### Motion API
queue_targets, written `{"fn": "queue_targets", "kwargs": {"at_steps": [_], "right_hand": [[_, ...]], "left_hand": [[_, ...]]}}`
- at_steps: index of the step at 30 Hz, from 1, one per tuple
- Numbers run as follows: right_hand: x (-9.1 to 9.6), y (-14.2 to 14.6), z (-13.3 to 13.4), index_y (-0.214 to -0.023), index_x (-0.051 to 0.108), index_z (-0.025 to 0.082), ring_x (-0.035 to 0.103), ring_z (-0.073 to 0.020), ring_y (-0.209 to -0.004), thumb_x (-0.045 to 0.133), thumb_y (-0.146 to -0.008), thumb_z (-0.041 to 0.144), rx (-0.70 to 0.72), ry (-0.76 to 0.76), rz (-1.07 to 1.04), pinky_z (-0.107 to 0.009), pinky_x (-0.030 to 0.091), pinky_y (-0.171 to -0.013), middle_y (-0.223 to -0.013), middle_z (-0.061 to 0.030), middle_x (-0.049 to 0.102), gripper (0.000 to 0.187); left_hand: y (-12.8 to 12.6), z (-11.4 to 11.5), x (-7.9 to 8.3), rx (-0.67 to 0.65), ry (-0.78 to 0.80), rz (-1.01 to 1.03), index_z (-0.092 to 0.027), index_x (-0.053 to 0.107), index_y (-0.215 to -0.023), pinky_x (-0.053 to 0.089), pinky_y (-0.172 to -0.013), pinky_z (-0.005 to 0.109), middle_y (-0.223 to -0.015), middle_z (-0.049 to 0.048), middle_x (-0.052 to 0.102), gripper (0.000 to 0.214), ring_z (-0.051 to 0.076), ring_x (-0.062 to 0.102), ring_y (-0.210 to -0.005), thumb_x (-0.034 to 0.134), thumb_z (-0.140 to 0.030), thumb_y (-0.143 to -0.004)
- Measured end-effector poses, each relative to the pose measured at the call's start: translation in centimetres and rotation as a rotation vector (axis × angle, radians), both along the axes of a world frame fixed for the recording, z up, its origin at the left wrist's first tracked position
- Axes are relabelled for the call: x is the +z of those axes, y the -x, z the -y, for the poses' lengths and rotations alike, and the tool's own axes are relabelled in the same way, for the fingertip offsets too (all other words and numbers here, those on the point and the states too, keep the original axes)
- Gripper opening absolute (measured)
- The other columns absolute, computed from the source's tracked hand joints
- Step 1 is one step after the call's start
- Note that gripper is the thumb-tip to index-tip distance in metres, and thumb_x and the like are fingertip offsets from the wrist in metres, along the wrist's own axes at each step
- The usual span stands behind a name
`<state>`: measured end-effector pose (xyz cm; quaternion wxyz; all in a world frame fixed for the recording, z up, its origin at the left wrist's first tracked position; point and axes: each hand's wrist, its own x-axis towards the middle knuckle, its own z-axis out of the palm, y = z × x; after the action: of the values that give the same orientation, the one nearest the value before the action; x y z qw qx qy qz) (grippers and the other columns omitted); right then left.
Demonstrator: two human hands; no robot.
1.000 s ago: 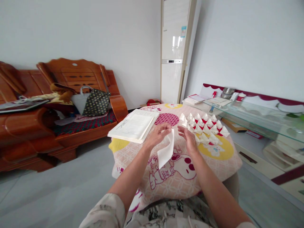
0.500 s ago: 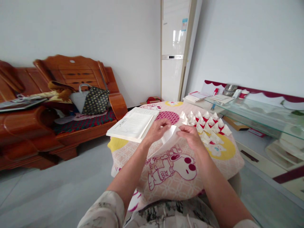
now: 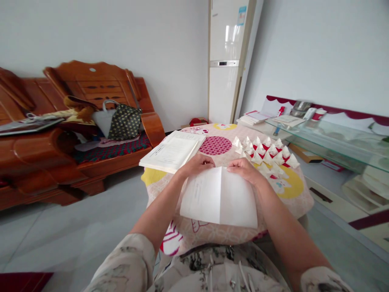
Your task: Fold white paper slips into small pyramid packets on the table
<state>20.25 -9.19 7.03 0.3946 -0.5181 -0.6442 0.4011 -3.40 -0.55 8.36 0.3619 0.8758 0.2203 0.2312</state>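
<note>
A sheet of white paper [image 3: 209,196] with a crease down its middle lies opened out in front of me, its near edge toward my body. My left hand [image 3: 199,164] pinches its far edge left of the crease, fingers curled. On the other side of the crease, my right hand [image 3: 243,168] grips the same edge between thumb and fingers. Faint print shows through the left half. Beyond my right hand stand several rows of folded white paper pieces [image 3: 261,149] with red between them. A stack of printed sheets [image 3: 172,152] rests left of my left hand.
A patterned pink cloth [image 3: 243,129] covers the round table. To the right is a glass-topped cabinet [image 3: 328,140] with a cup [image 3: 318,114] and papers. A wooden sofa [image 3: 100,87] holding bags stands at the left, and a tall white appliance [image 3: 223,85] in the corner.
The paper was held up, narrow and tilted, between my hands; now it is spread wide and lower, showing its crease. My hands have moved slightly apart. The view has shifted a little.
</note>
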Motion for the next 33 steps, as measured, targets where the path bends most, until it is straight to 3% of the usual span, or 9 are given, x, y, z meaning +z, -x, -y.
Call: {"fn": "queue_targets", "kwargs": {"at_steps": [5,8,13,23,33], "right_hand": [[-2.6,0.0,-0.9,-0.065,0.066,0.016,0.039,-0.0098,-0.052,0.064,-0.073,0.042,0.053,0.033,0.101,-0.024,0.026,-0.051,-0.054,0.005,0.05,0.028],[-2.6,0.0,-1.0,-0.065,0.066,0.016,0.038,-0.0099,-0.052,0.064,-0.074,0.043,0.054,0.022,0.121,-0.024,0.025,-0.051,-0.054,0.0049,0.049,0.029],[-1.9,0.3,-0.9,-0.072,0.068,0.015,0.04,-0.0096,-0.053,0.065,-0.077,0.042,0.084,0.009,0.156,-0.023,0.026,-0.05,-0.057,0.0044,0.051,0.027],[-2.1,1.5,-1.6,-0.072,0.065,0.016,0.042,-0.0107,-0.057,0.062,-0.075,0.038,0.079,0.006,0.124,-0.024,0.029,-0.053,-0.06,0.0038,0.051,0.022],[-1.7,1.8,-1.0,-0.07,0.063,0.016,0.039,-0.0103,-0.057,0.062,-0.075,0.039,0.088,0.014,0.105,-0.024,0.027,-0.052,-0.06,0.0046,0.047,0.023]], "left_hand": [[-0.8,0.0,-2.6,-0.115,0.156,-0.029,-0.013,0.07,-0.084,0.041,-0.062,0.022,-0.073,0.0006,0.065,0.025,0.012,0.055,-0.069,0.061,-0.037,-0.085],[-1.3,0.2,-3.1,-0.139,0.298,0.018,-0.012,0.065,-0.078,0.037,-0.056,0.021,-0.065,-0.0024,0.057,0.03,0.01,0.049,-0.061,0.064,-0.042,-0.083],[-1.6,0.1,-3.7,-0.126,0.443,0.112,-0.011,0.063,-0.079,0.037,-0.057,0.021,-0.068,-0.0018,0.057,0.037,0.009,0.048,-0.061,0.071,-0.046,-0.077],[-1.6,0.2,-4.2,-0.121,0.524,0.133,-0.011,0.064,-0.083,0.036,-0.057,0.021,-0.069,-0.0013,0.058,0.035,0.008,0.049,-0.061,0.074,-0.044,-0.075],[-2.1,0.4,-4.2,-0.084,0.517,0.172,-0.011,0.064,-0.075,0.032,-0.052,0.02,-0.063,-0.0026,0.054,0.029,0.007,0.045,-0.057,0.071,-0.039,-0.076]]}}
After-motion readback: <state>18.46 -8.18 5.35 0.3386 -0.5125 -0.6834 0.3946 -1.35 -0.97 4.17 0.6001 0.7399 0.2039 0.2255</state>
